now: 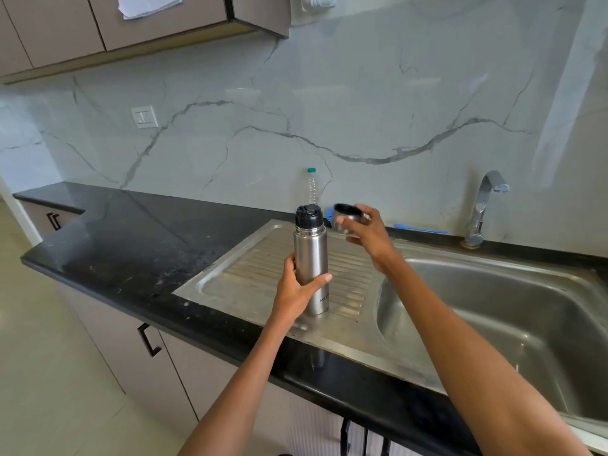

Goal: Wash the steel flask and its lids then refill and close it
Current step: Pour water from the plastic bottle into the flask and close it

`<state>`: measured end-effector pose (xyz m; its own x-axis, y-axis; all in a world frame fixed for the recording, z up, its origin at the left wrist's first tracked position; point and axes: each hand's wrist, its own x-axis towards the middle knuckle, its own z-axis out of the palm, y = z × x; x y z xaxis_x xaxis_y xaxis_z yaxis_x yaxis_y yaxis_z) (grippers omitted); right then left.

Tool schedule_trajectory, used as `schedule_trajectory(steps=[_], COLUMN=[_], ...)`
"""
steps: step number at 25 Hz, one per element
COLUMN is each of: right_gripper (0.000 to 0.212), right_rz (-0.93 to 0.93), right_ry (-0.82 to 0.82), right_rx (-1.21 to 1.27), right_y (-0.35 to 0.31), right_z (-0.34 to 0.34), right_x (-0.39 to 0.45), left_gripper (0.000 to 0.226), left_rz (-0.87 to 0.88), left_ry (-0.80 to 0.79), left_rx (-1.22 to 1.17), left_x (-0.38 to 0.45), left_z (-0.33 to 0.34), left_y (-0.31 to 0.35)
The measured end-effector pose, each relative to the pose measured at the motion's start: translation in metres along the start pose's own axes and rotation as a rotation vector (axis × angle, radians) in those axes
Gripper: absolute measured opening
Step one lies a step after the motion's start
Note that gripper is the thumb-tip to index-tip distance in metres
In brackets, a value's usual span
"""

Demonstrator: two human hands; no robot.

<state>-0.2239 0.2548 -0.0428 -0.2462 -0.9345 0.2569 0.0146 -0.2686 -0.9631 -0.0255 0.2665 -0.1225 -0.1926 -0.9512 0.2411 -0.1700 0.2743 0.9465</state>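
Two hands: left hand [297, 292] grips flask [311, 258], lettering partly hidden.

Motion blurring steel cup lid with black lining [349, 219]; fingers covering its far side. Frame edge cropping stainless sink basin [513, 311] at right.

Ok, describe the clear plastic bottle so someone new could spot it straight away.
Start at the steel draining board left of the sink. Behind it, against the marble wall, stands the plastic bottle. Unlike the steel flask in front, it is see-through with a green cap.
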Motion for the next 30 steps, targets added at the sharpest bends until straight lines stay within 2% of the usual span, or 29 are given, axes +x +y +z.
schedule_trajectory(steps=[3,5,7,9,14,18,21,23,25,26,27,28,30], right_gripper=[0.051,0.058,0.067,0.069,0.076,0.075,0.06,0.045,0.068,0.081,0.088,0.09,0.068], right_rz=[-0.125,-0.127,-0.119,-0.181,-0.302,-0.262,-0.255,-0.232,-0.178,-0.136,-0.091,-0.045,-0.056], right_ry=[-0.153,-0.256,-0.273,-0.292,-0.489,-0.569,-0.502,-0.361,-0.116,-0.057,-0.063,-0.117,-0.272], right_rx=[0.008,-0.091,-0.261,-0.436,-0.785,-0.908,-0.912,-1.079,-1.358,-1.439,-1.429,-1.308,-0.908], right_y=[-0.04,-0.06,-0.072,-0.081,-0.099,-0.102,-0.106,-0.112,-0.112,-0.111,-0.111,-0.108,-0.104], right_z=[-0.001,-0.005,-0.012,-0.02,-0.03,-0.034,-0.042,-0.04,-0.033,-0.03,-0.029,-0.03,-0.037], right_x=[-0.007,-0.013,-0.018,-0.021,-0.021,-0.027,-0.029,-0.033,-0.04,-0.044,-0.046,-0.047,-0.053], left_gripper=[0.087,0.083,0.081,0.08,0.086,0.087,0.088,0.087,0.087,0.087,0.087,0.088,0.088], left_rz=[0.001,0.015,0.043,0.08,0.165,0.225,0.273,0.349,0.429,0.45,0.451,0.432,0.365], left_ry=[0.01,0.047,0.067,0.056,0.04,0.08,0.135,0.184,0.223,0.224,0.215,0.203,0.179], left_rx=[0.016,0.013,0.019,0.041,0.119,0.236,0.395,0.522,0.62,0.651,0.662,0.654,0.6], left_x=[0.002,0.002,0.001,0.001,0.002,0.003,0.004,0.004,0.004,0.003,0.003,0.001,0.0], left_z=[0.003,0.005,0.006,0.008,0.015,0.019,0.016,0.015,0.017,0.019,0.022,0.024,0.026], left_y=[-0.002,-0.003,0.0,0.003,0.003,0.007,0.012,0.015,0.016,0.016,0.017,0.019,0.022])
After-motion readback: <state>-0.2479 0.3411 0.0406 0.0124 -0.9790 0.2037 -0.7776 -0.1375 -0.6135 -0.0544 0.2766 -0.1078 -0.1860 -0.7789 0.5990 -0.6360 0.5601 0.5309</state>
